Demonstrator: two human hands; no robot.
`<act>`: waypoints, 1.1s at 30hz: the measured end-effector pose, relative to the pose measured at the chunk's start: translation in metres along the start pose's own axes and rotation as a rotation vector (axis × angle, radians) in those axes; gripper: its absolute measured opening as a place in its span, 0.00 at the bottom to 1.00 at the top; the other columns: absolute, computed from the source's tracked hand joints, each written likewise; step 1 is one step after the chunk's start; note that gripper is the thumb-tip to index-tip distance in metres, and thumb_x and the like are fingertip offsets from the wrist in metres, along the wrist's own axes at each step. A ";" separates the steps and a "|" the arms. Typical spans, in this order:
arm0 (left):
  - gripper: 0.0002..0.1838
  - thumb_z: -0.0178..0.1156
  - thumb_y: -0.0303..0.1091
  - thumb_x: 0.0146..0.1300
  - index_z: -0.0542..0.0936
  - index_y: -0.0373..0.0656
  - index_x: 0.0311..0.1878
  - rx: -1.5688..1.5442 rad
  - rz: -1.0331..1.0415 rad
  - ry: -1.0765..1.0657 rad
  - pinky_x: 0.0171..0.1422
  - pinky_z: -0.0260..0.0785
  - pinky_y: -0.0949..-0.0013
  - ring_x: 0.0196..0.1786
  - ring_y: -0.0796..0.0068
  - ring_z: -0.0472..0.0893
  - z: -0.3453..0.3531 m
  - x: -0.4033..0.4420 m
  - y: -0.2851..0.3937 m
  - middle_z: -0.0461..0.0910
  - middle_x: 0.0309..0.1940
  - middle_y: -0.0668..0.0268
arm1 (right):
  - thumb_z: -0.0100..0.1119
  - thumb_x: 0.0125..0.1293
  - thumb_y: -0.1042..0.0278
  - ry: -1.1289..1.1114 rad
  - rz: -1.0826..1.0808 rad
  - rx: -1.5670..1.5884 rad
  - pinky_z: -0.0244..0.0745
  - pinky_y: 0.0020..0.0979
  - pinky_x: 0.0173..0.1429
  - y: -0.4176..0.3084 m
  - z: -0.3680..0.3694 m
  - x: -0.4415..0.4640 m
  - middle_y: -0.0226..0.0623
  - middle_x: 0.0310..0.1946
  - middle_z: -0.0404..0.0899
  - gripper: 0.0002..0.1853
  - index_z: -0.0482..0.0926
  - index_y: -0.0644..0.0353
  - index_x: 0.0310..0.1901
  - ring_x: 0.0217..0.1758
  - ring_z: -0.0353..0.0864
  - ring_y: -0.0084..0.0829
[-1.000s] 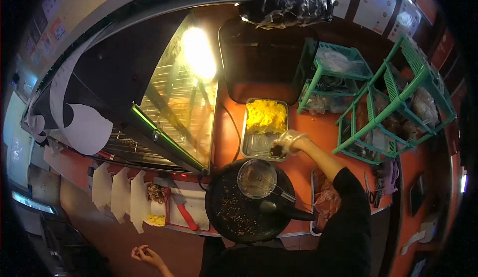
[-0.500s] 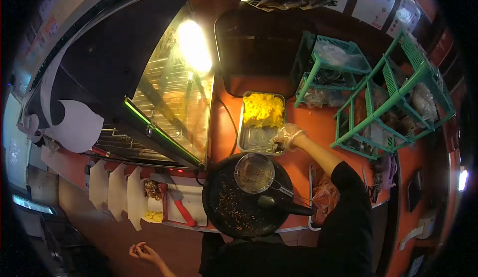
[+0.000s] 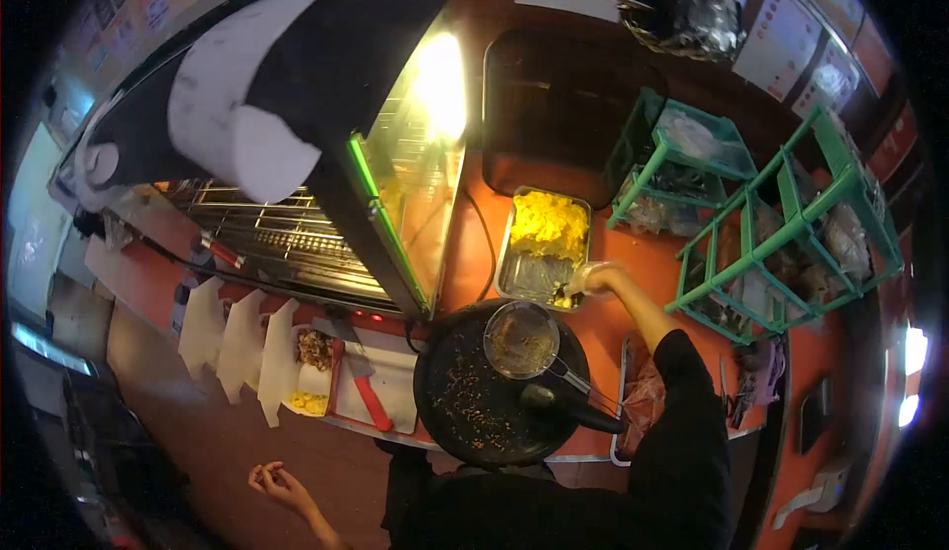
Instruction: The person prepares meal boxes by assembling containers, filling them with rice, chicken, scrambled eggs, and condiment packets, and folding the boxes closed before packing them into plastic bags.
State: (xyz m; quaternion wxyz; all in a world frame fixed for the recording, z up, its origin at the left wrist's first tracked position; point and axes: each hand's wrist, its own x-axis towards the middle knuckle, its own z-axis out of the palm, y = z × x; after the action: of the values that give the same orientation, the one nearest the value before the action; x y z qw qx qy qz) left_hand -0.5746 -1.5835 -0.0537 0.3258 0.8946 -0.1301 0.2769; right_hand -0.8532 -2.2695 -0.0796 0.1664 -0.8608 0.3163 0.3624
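Observation:
My right hand (image 3: 598,278), in a clear plastic glove, reaches the near right corner of a metal tray (image 3: 504,271). Yellow food in soft pieces, like scrambled egg (image 3: 550,224), fills the tray's far half. Small yellow and dark bits (image 3: 564,299) lie at the gloved fingertips; the fingers are bunched and what they hold is unclear. My left hand (image 3: 283,486) hangs bare over the floor at lower left, fingers loosely curled and apart, nothing in them. Between my body and the tray sits a black pan (image 3: 450,402) with a handled strainer (image 3: 521,340) lying on it.
White paper boxes (image 3: 277,362) stand left, beside a red-handled knife (image 3: 373,404) on a white board (image 3: 395,377). A lit glass warming cabinet (image 3: 395,244) rises behind them. Green plastic racks (image 3: 791,224) holding bags stand right. Reddish packaged food (image 3: 643,397) lies under my right forearm.
The view has turned, so the counter appears shifted to the right. My right hand stays at the tray corner, with yellow bits now showing at its fingertips. My left hand's fingers have shifted slightly.

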 end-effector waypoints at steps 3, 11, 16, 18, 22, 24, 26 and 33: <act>0.04 0.51 0.18 0.58 0.74 0.36 0.30 -0.025 -0.053 -0.023 0.37 0.70 0.70 0.40 0.72 0.74 -0.003 -0.012 0.000 0.63 0.48 0.60 | 0.53 0.66 0.54 0.078 0.052 0.595 0.68 0.31 0.29 0.013 0.002 -0.005 0.36 0.30 0.75 0.15 0.79 0.58 0.33 0.27 0.71 0.26; 0.22 0.52 0.34 0.64 0.65 0.43 0.61 -0.257 -0.141 -0.046 0.61 0.63 0.56 0.58 0.62 0.69 0.005 0.017 0.014 0.63 0.59 0.57 | 0.57 0.64 0.60 0.022 -0.108 1.477 0.60 0.22 0.23 -0.023 -0.035 -0.033 0.21 0.19 0.69 0.07 0.77 0.52 0.32 0.17 0.60 0.19; 0.33 0.58 0.39 0.61 0.59 0.39 0.67 -0.708 -0.065 -0.308 0.71 0.51 0.56 0.68 0.51 0.60 0.062 0.062 0.046 0.60 0.66 0.53 | 0.55 0.64 0.71 -0.087 -0.401 1.295 0.71 0.19 0.30 -0.133 -0.070 -0.103 0.38 0.37 0.81 0.15 0.75 0.67 0.51 0.29 0.77 0.21; 0.28 0.56 0.33 0.60 0.65 0.41 0.64 -0.466 0.156 -0.371 0.67 0.58 0.57 0.63 0.53 0.68 0.068 0.079 0.064 0.70 0.59 0.52 | 0.52 0.65 0.71 0.026 -0.734 0.864 0.75 0.23 0.32 -0.177 -0.065 -0.088 0.41 0.38 0.81 0.15 0.74 0.66 0.52 0.32 0.80 0.26; 0.16 0.55 0.25 0.55 0.78 0.43 0.48 -0.279 0.445 -0.367 0.59 0.66 0.59 0.52 0.59 0.75 0.089 0.069 0.068 0.78 0.44 0.60 | 0.53 0.65 0.66 0.094 -0.941 0.587 0.77 0.32 0.39 -0.338 -0.077 -0.114 0.40 0.34 0.81 0.16 0.75 0.56 0.54 0.37 0.82 0.37; 0.14 0.54 0.27 0.55 0.79 0.40 0.46 -0.353 0.389 -0.467 0.58 0.67 0.57 0.53 0.59 0.74 0.088 0.059 0.070 0.78 0.43 0.61 | 0.50 0.66 0.64 0.178 -0.942 0.529 0.76 0.36 0.40 -0.413 -0.068 -0.100 0.43 0.35 0.80 0.17 0.74 0.55 0.55 0.38 0.81 0.41; 0.14 0.56 0.25 0.53 0.78 0.40 0.45 -0.340 0.495 -0.474 0.55 0.69 0.61 0.51 0.62 0.76 0.096 0.047 0.057 0.78 0.40 0.59 | 0.46 0.68 0.64 0.483 -0.957 0.256 0.76 0.37 0.36 -0.492 -0.045 -0.059 0.43 0.39 0.80 0.18 0.73 0.58 0.57 0.34 0.79 0.42; 0.22 0.57 0.35 0.55 0.74 0.41 0.55 -0.029 0.571 -1.260 0.61 0.63 0.55 0.58 0.55 0.71 0.094 0.020 -0.009 0.73 0.52 0.56 | 0.48 0.63 0.64 0.964 -0.916 -0.156 0.73 0.43 0.36 -0.616 0.116 0.031 0.44 0.28 0.76 0.28 0.59 0.61 0.65 0.31 0.76 0.45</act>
State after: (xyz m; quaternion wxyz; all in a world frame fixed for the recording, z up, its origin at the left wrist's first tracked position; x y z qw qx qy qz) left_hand -0.5163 -1.6395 -0.1062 0.1144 0.8112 -0.5286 -0.2225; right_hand -0.4867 -1.7639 -0.1460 0.0807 -0.9832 -0.0694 -0.1484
